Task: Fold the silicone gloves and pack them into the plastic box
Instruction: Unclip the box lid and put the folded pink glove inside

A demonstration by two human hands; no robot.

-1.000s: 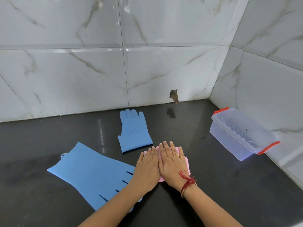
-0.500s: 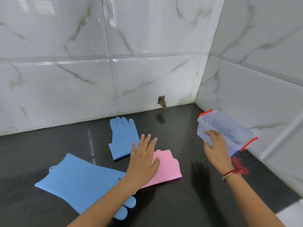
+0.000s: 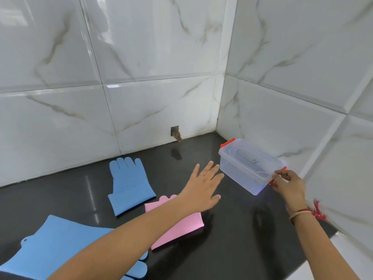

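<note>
Pink glove (image 3: 177,225) folded, apparently; two blue gloves (image 3: 129,184) flat. Right hand (image 3: 288,182) pinches lidded box (image 3: 248,166); left hand (image 3: 203,188) spread, empty.

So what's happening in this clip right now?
A person is packing silicone gloves. The right hand pinches the red clip at the near end of the lidded plastic box, while the open left hand reaches toward it. A folded pink glove and two blue gloves lie on the dark counter, unpacked.
</note>
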